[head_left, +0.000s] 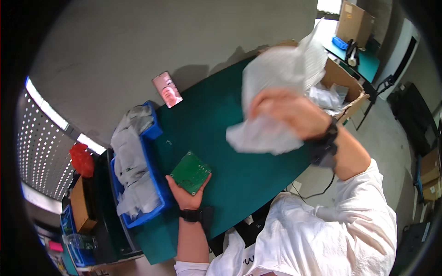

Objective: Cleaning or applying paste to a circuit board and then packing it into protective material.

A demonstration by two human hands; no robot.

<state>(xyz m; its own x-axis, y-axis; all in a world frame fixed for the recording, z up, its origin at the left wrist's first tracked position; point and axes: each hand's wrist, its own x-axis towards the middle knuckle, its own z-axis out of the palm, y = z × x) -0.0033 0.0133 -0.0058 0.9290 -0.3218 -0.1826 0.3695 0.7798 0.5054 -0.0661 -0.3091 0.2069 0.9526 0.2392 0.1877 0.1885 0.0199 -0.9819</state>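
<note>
On the palm and fingers of my left hand (186,198) rests a bare green circuit board (191,171), held at its near edges by the thumb and fingers. My right hand (294,112) is raised over the right part of the table, closed on a crumpled white foam packing bag (276,69). Motion blurs that hand and the bag, whose ends stick out above and below my fingers. A cardboard box (353,97) holding more white packing stands just beyond, partly hidden by the bag.
Blue bins (159,195) filled with white-wrapped packages line the left side of the green table (216,133). A phone (167,89) with a lit screen leans on the grey wall. At the far right stand another table (368,64), a large carton (354,23) and a chair (386,83).
</note>
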